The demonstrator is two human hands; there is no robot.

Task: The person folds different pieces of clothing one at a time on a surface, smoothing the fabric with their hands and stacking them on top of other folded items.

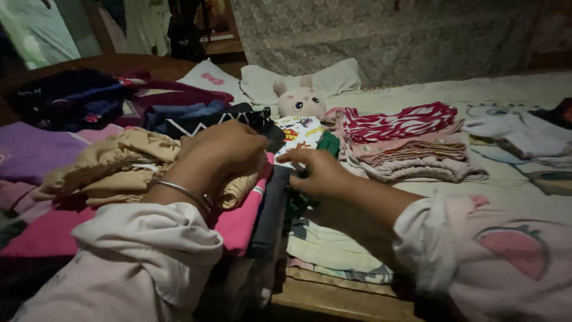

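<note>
The left hand (223,146), fingers curled together, presses on a rumpled tan frilled garment (113,167) atop a bright pink folded cloth (241,223) near the bed's (512,191) front edge. What it grips is hidden. The right hand (316,173) pinches a dark grey folded cloth (271,214); dimness obscures detail. One pink plush toy (300,100) sits behind.

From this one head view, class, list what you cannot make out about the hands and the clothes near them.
- Left hand: fingertips curl under the palm; any grip on the tan garment is hidden.
- Right hand: fingers press into dark cloth; dim light hides any pinch.
- Plush toy: body hidden behind clothes.
- Striped pile: number of garments unclear.
- Both sleeves: cut off by the bottom edge.
</note>
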